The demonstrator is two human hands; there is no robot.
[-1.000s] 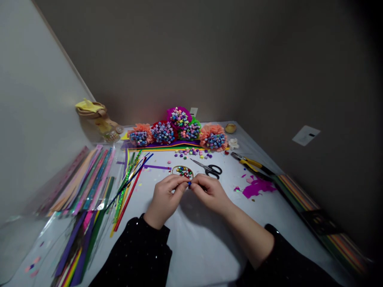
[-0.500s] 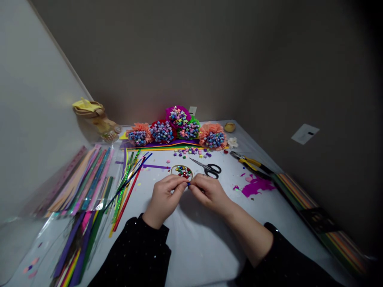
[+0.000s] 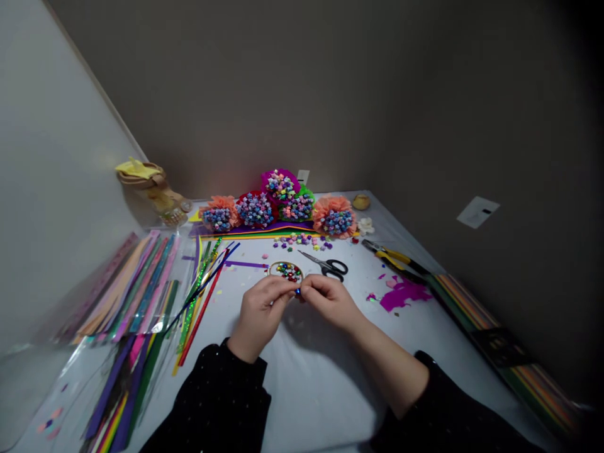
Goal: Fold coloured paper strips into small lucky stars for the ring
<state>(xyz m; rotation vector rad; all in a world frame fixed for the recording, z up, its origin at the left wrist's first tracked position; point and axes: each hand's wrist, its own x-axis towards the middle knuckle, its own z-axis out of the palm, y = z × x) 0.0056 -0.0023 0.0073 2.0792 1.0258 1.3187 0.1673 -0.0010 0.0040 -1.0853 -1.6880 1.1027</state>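
Observation:
Pinched between the fingertips of both hands is a small shiny blue paper star, partly covered by the fingers. My left hand is closed, thumb and forefinger on its left side. My right hand grips it from the right, its fingers curled in. Just beyond them a small round dish with a gold rim contains several shiny stars in red, green, gold and blue. Scissors with black handles lie behind my right hand. Loose pastel paper stars are scattered farther back.
Paper strips and plastic-wrapped strip packs cover the left side. Star-filled crepe bouquets line the back near a wall. To the right are yellow-black pliers, magenta scraps and a long paper pack.
Both hands stay at nearly the same spot. The fingers have shifted slightly around the blue star, and a little more of it shows.

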